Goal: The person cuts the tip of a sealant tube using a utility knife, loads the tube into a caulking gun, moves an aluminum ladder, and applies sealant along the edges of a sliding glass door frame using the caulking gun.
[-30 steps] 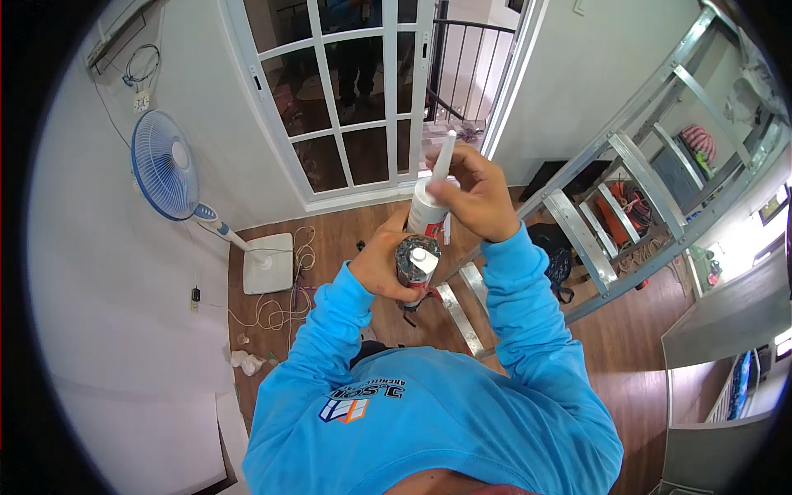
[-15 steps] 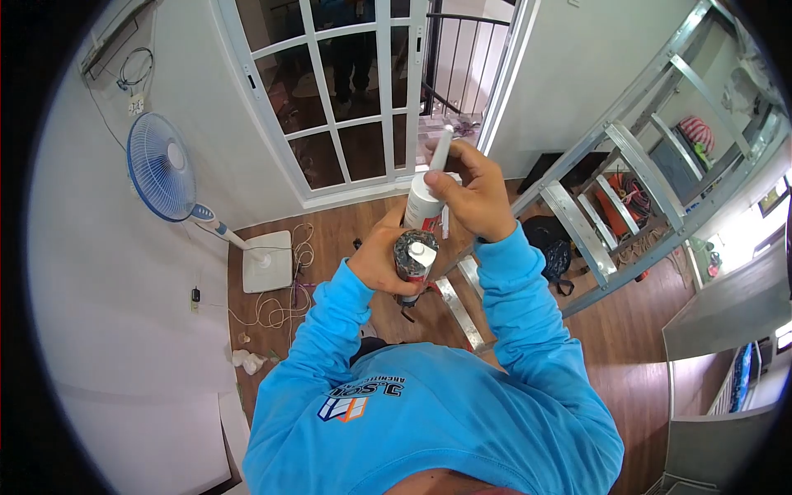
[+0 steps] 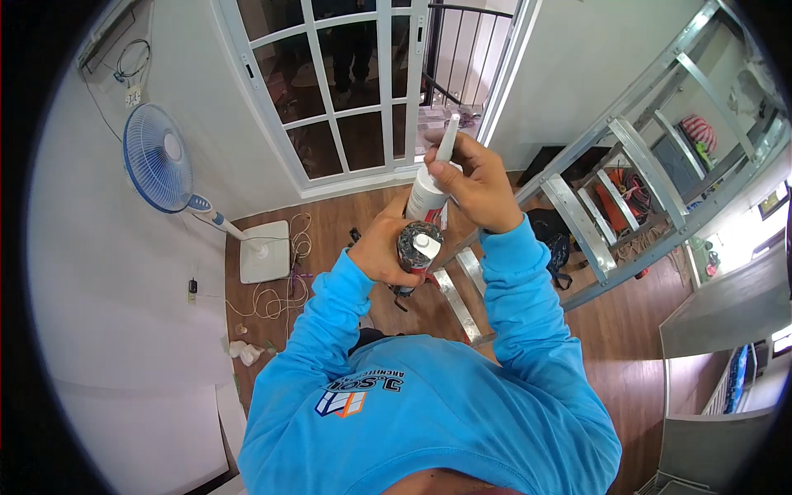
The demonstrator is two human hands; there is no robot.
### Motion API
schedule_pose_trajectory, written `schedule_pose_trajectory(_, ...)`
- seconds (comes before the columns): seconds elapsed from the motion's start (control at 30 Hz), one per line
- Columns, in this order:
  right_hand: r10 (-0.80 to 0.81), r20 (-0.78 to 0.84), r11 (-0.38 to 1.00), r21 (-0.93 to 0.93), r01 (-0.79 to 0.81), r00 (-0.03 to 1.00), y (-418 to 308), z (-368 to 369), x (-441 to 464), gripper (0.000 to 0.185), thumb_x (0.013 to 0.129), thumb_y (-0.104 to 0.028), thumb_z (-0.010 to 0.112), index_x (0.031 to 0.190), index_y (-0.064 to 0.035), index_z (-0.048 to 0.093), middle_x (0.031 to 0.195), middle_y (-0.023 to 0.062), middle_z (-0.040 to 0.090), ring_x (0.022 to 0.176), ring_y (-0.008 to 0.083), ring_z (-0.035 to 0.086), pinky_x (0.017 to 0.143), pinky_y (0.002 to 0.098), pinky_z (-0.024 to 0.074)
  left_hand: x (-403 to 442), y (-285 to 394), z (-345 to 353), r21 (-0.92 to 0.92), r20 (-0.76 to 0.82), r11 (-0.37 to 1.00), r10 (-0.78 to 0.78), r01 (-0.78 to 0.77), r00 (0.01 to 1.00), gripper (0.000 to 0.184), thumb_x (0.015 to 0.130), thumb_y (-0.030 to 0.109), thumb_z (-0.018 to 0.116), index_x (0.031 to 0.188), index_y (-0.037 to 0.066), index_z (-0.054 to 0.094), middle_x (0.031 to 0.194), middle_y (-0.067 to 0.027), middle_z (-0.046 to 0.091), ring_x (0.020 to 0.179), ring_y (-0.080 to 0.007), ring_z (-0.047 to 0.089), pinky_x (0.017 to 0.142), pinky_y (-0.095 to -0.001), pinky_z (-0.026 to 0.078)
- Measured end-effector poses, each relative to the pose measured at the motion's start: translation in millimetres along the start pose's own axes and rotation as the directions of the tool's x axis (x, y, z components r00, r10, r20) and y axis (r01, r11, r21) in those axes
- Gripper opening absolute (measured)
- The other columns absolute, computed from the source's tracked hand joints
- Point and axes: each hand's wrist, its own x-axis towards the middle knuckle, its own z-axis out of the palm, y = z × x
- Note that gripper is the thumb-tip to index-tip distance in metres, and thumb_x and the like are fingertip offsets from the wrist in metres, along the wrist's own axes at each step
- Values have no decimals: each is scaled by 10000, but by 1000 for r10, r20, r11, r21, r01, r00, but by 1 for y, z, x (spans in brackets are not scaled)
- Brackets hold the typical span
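My left hand [image 3: 384, 250] is wrapped around a can [image 3: 407, 242] with a dark, mottled top and a small white spout. Just beyond the can, against my left fingers, a white sealant cartridge [image 3: 424, 200] with red on its label stands roughly upright. How my left hand grips the cartridge is partly hidden. My right hand [image 3: 480, 186] pinches the base of the cartridge's long, tapered nozzle [image 3: 449, 139] between thumb and fingers. The nozzle points up and slightly right.
An aluminium stepladder [image 3: 577, 223] stands on the right, with a black bag [image 3: 551, 239] beneath it. To the left are a blue-and-white stand fan [image 3: 161, 158] and coiled cords [image 3: 272, 301] on the wooden floor. A white-framed glass door [image 3: 338, 91] is ahead.
Both hands, the can and the cartridge have shifted slightly; the nozzle sits a little further right and higher in view. My grips look much the same.
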Motion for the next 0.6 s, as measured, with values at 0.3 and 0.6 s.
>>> schedule_pose_trajectory(0.3,-126,-215,928,319,192,968,-15,3,-26,385,844,-121,635,1163,25,474,1055,157,620,979,193,587,883,333,470,-2,-6,-3,-16,-33,999,-50,49,998,617,400,200,776,975,19,640,1325,-205,365,1179,-351,433,1011,-398,351)
schedule_pose_trajectory(0.6,-91,-66,981,-175,78,994,12,23,-56,290,701,-61,727,968,-21,622,952,105,649,886,232,623,801,341,471,8,-17,-1,-29,-67,993,114,-116,991,671,404,161,784,1055,60,659,1360,-229,346,1205,-386,424,1005,-434,373)
